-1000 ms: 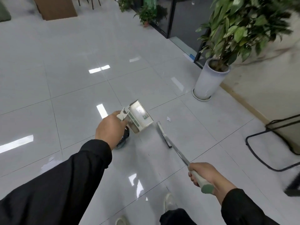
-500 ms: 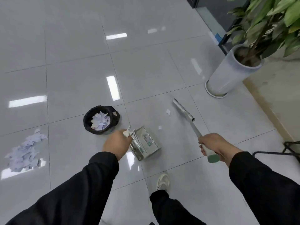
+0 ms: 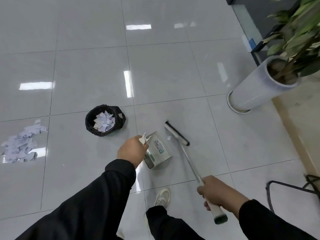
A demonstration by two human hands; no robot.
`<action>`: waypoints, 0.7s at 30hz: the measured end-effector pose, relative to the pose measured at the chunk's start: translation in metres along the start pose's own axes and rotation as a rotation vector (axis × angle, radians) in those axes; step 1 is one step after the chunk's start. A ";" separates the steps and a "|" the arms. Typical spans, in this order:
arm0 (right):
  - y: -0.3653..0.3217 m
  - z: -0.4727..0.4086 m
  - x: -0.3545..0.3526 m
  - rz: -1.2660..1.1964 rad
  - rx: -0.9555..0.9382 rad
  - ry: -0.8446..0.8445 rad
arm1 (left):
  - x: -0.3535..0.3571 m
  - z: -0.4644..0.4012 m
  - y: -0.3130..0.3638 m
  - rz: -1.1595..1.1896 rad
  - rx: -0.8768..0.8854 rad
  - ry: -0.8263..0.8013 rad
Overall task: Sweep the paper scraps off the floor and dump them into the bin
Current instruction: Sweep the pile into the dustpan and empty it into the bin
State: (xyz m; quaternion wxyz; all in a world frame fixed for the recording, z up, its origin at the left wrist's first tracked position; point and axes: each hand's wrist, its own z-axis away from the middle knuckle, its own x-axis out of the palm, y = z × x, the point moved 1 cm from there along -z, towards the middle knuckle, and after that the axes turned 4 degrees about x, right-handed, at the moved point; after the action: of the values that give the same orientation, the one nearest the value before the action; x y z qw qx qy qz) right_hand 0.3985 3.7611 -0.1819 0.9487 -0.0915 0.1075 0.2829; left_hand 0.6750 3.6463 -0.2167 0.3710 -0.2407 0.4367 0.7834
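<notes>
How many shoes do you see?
1: a white sneaker on the grey tiled floor, below the metal dustpan, between the two black sleeves. The other shoe may be hidden.

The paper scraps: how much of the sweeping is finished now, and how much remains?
Done: some scraps already lie in the black bin. In hand: the left hand holds the dustpan and the right hand the broom, beside one small scrap. Left: that scrap and the big pile of scraps on the floor, left of the bin.
</notes>
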 end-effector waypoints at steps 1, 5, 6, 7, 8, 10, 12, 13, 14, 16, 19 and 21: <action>0.004 0.009 0.002 -0.007 0.003 -0.043 | 0.001 -0.001 -0.003 -0.001 -0.006 0.001; 0.009 0.064 -0.012 -0.081 -0.015 -0.149 | -0.004 0.008 -0.013 0.021 -0.033 -0.003; 0.009 0.075 -0.018 -0.096 -0.021 -0.160 | -0.006 0.009 -0.016 0.030 -0.030 -0.003; 0.008 0.084 -0.026 -0.102 -0.026 -0.175 | -0.005 0.009 -0.019 0.047 -0.040 0.006; 0.006 0.097 -0.025 -0.094 -0.042 -0.172 | -0.011 0.015 -0.027 0.079 -0.052 0.011; 0.009 0.112 -0.034 -0.060 -0.050 -0.157 | -0.013 0.019 -0.035 0.129 -0.057 0.019; 0.005 0.134 -0.017 -0.026 -0.054 -0.140 | -0.027 0.040 -0.065 0.192 -0.086 0.010; 0.006 0.142 -0.018 -0.025 -0.040 -0.138 | -0.023 0.043 -0.071 0.218 -0.085 0.015; -0.005 0.153 0.001 -0.001 -0.059 -0.135 | -0.039 0.058 -0.094 0.265 -0.107 0.026; -0.012 0.168 0.009 0.017 -0.048 -0.137 | -0.044 0.069 -0.110 0.299 -0.112 0.032; -0.034 0.192 0.045 0.099 -0.055 -0.117 | -0.070 0.092 -0.150 0.337 -0.122 0.045; -0.061 0.202 0.092 0.174 -0.090 -0.135 | -0.110 0.119 -0.199 0.387 -0.144 0.063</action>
State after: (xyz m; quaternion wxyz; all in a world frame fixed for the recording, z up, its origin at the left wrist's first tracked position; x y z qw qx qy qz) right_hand 0.5383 3.8056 -0.0045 0.9207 -0.1050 0.0379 0.3740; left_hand 0.8931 3.7766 -0.1807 0.1815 -0.2025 0.4289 0.8615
